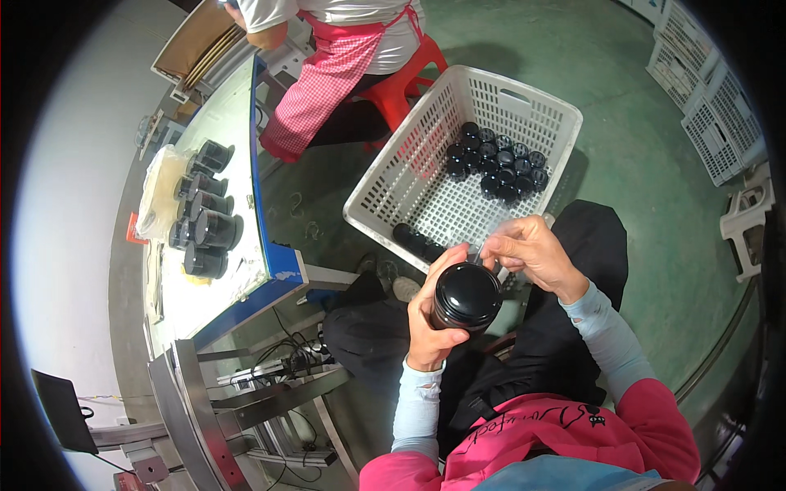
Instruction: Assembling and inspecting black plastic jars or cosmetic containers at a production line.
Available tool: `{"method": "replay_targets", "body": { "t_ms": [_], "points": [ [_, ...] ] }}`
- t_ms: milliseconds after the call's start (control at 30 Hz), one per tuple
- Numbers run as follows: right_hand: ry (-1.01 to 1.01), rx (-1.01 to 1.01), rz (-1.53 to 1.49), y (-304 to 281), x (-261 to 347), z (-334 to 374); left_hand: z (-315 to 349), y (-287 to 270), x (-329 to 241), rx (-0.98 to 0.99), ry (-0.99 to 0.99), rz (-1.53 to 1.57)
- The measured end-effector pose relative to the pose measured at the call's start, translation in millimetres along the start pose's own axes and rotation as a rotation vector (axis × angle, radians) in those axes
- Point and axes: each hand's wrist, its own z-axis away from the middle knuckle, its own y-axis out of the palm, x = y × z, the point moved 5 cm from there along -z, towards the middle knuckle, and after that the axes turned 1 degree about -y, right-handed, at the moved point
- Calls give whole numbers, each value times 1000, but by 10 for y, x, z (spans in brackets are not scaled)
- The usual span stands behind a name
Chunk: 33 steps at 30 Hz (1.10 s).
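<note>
My left hand [427, 331] is wrapped round a black round jar [468, 296] with a glossy lid, held up over my lap with the lid facing me. At the jar's far edge my right hand [534, 255] pinches a thin clear strip [491, 239], which looks like plastic film; whether it is still joined to the jar I cannot tell. Just beyond my hands a white perforated crate [372, 214] stands on the floor. Several black jars [503, 168] sit inside toward its far right, and a few more lie along its near side, partly hidden by my hands.
To the left, a blue-edged worktable [260, 184] carries several dark jars [217, 229] and a yellowish plastic bag [160, 196]. A person in a checked apron [327, 90] sits on a red stool [417, 69] ahead. Stacked crates [712, 106] and a pale stool [747, 217] stand at right.
</note>
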Motion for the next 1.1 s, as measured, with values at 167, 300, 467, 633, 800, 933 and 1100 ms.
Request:
{"method": "replay_targets", "body": {
  "t_ms": [167, 300, 467, 633, 800, 933, 1100],
  "points": [
    [-6, -66, -193, 20, 38, 23, -15, -17, 9, 21, 65, -112],
    [-66, -46, -158, 2, 95, 30, -14, -83, 20, 10, 155, -302],
    [-196, -150, 23, 10, 247, 1, 13, -80, 0, 3, 127, -185],
    [-286, -61, 378, 68, 242, -92, 21, -76, 3, 46, 138, -234],
    [-229, -49, 454, 93, 234, -83, 47, -80, -8, 50, 145, -254],
    [-235, -10, 466, 160, 253, -55, 51, -81, -27, 39, 150, -278],
    [-188, 6, 295, 59, 219, -66, 43, -98, -20, 35, 153, -271]
  ]
}}
